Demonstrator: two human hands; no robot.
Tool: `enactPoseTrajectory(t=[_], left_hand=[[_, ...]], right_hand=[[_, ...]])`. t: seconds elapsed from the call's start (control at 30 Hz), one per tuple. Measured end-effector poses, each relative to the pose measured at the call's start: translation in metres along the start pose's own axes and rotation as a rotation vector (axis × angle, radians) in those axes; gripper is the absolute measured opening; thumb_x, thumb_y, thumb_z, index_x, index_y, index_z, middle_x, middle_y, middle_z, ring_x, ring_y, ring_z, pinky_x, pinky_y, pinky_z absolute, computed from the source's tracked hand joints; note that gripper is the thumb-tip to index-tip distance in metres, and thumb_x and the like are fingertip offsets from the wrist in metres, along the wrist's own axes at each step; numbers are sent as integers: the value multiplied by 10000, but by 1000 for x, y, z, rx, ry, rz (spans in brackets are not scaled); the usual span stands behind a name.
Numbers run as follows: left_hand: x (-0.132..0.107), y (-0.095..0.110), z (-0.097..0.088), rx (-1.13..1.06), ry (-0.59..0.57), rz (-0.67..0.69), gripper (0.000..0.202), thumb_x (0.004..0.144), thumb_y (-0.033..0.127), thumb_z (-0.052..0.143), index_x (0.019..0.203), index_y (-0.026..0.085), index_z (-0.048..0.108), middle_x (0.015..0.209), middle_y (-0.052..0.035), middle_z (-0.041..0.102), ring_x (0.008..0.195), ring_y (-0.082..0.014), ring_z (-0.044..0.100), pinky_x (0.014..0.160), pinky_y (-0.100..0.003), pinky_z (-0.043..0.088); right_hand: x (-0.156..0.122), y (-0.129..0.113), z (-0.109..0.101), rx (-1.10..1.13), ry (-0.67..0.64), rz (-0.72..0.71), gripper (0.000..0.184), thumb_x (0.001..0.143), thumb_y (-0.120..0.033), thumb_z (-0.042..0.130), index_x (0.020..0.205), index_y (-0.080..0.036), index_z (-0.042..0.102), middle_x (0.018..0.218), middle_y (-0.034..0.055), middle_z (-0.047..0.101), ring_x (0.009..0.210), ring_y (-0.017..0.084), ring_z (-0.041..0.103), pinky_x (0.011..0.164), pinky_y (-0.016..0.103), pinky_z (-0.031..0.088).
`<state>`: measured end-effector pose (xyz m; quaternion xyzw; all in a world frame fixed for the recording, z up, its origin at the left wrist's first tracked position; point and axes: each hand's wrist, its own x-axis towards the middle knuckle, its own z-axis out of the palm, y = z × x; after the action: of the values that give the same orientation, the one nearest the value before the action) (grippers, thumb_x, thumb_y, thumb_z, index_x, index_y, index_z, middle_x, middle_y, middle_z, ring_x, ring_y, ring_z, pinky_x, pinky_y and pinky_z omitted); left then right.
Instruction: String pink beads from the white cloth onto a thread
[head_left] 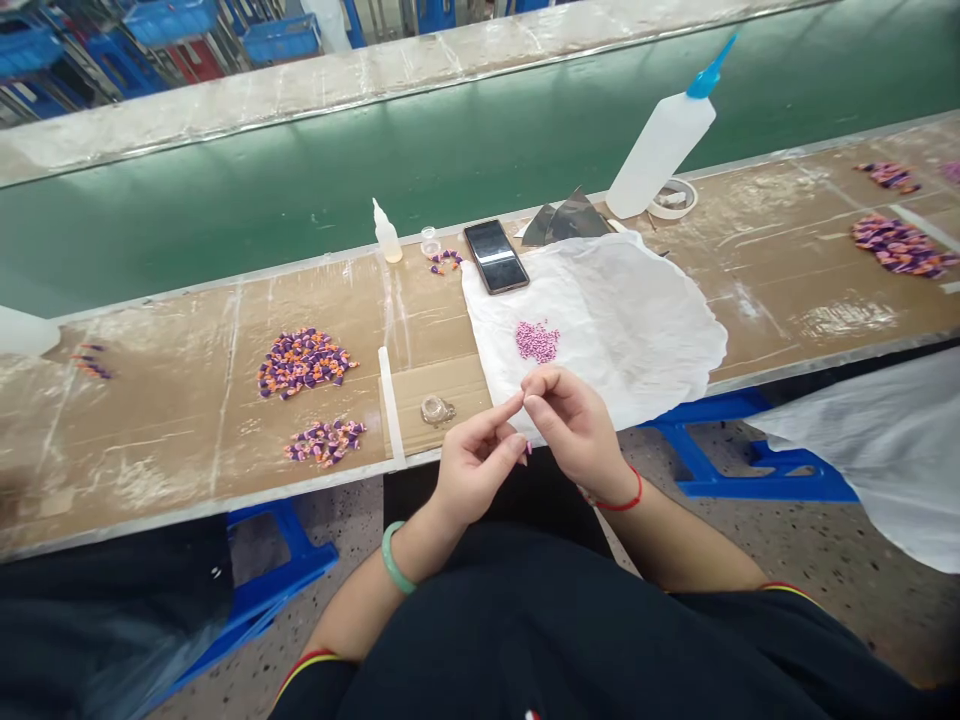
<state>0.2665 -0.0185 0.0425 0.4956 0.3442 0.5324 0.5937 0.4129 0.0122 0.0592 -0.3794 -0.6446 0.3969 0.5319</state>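
In front of my body, just past the table's near edge, my two hands meet at the fingertips. My left hand (480, 462) is closed, and a small pink piece (528, 449) shows at its fingers below the thumb. My right hand (579, 425) pinches thumb and forefinger together against the left fingertip; whatever is between them is too small to make out. Beyond the hands, a pile of tiny pink pieces (537, 341) lies on a white cloth (645, 320). To the left, a small clear dish (435, 409) sits on a cardboard piece (405, 385).
Purple and orange pieces lie in a larger pile (304, 362) and a smaller pile (326, 442) at left. A phone (496, 256), a small dropper bottle (387, 234), a large blue-tipped bottle (661, 150) and a tape roll (673, 198) line the back. More pieces (900, 244) lie far right.
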Motion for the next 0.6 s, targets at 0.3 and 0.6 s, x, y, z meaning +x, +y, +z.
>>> enactPoseTrajectory(t=[0.3, 0.6], left_hand=[[-5, 10, 0, -148, 23, -215, 465, 795, 461, 784, 1155, 170, 745, 586, 32, 593, 507, -87, 533, 521, -222, 453], [0, 17, -1, -322, 102, -402, 385, 674, 406, 860, 931, 144, 741, 591, 22, 616, 477, -52, 482, 466, -198, 314]], right_hand=[[7, -3, -8, -212, -65, -264, 121, 919, -156, 533, 846, -247, 501, 778, 18, 535, 731, 198, 540, 652, 367, 438], [11, 5, -20, -287, -135, -351, 125, 956, -207, 578, 970, -289, 671, 947, 55, 643, 866, 231, 610, 751, 421, 516]])
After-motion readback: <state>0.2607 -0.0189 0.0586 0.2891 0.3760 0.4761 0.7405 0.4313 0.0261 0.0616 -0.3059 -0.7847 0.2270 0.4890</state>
